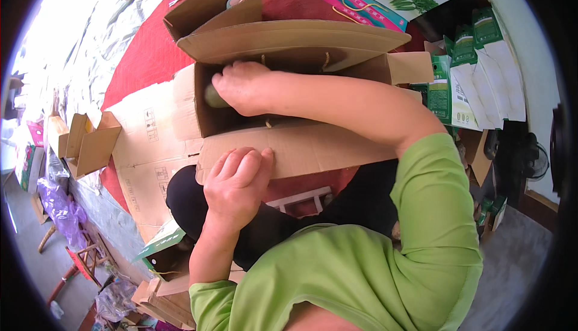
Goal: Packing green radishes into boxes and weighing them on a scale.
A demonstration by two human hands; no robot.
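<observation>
A long open cardboard box [325,144] stands in front of me, flaps spread and short rope loops showing at its sides. My right hand [244,87] reaches down into its left end, fingers curled against a green rounded thing [215,97]. Part of that thing is hidden under the hand, and its kind is unclear. On the near side, my left hand [235,180] grips the box's near flap [301,150] with bent fingers. My right forearm crosses over the box opening.
A smaller open box [214,6] with something round inside stands behind on the red cloth [289,0]. Printed white-and-green cartons [487,84] are stacked at the right. Flat cardboard [135,150] lies to the left, near another small open box [93,141]. A black fan [533,156] stands far right.
</observation>
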